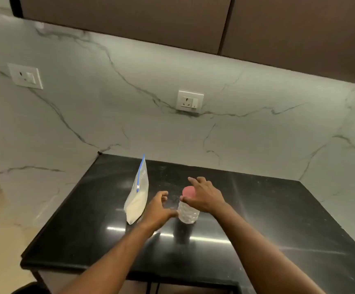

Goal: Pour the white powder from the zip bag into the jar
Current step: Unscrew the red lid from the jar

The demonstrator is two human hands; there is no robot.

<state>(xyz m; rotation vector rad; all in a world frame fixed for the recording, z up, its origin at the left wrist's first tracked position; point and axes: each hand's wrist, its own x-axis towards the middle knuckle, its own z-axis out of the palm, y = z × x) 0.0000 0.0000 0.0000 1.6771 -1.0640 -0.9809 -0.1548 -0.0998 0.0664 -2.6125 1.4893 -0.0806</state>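
A clear zip bag (137, 198) with a blue zip strip stands upright on the black counter (267, 219), its lower half filled with white powder. To its right stands a clear textured jar (188, 214) with a pink lid (189, 193). My right hand (204, 196) hovers over the lid with fingers spread, the thumb touching the lid's near edge. My left hand (159, 211) is open between bag and jar, its fingertips next to the jar's side.
The counter butts against a white marble wall with two sockets (190, 100) (25, 76). Dark cabinets (129, 20) hang overhead. The counter's left and front edges drop off to the floor.
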